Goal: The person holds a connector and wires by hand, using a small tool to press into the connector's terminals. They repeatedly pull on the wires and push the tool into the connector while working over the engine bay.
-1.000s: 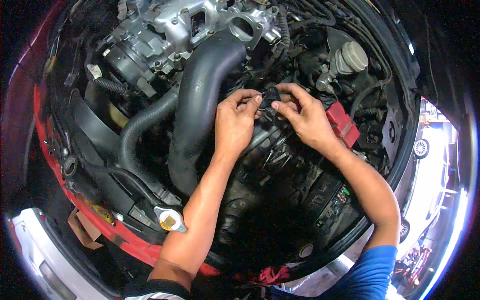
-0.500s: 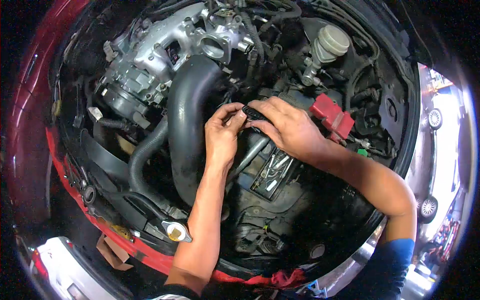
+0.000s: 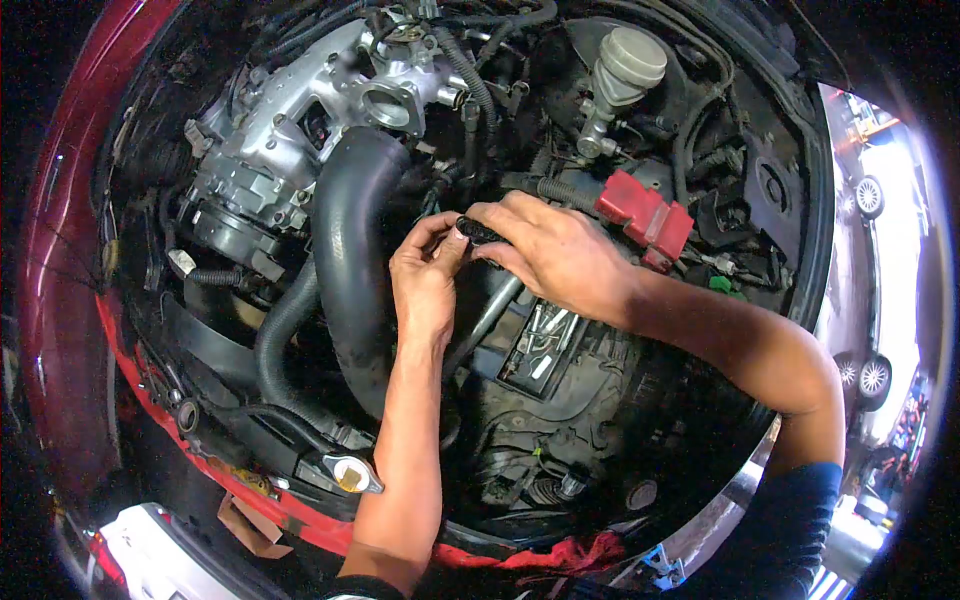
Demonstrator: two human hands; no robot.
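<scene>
Above the middle of the engine bay, both my hands meet at a small black ribbed part [image 3: 482, 232]; its exact kind is hidden by the fingers. My left hand [image 3: 424, 275] pinches its left end between thumb and fingertips. From the right, my right hand [image 3: 555, 248] wraps its fingers over the part, thumb underneath. A thick black intake hose [image 3: 350, 250] runs just left of my left hand. Below my right hand lies a dark tray [image 3: 507, 377] with several small metal pieces in it.
A silver intake manifold [image 3: 285, 120] with an open throttle body [image 3: 392, 106] sits upper left. To the right are a red terminal cover [image 3: 645, 218] and a white-capped reservoir [image 3: 632, 65]. The radiator cap [image 3: 352, 475] lies beside my left forearm, near the red front edge [image 3: 320, 525].
The view has shifted a little, so the engine parts at the top appear farther left. Both hands keep hold of the black part, which has turned slightly between the fingers.
</scene>
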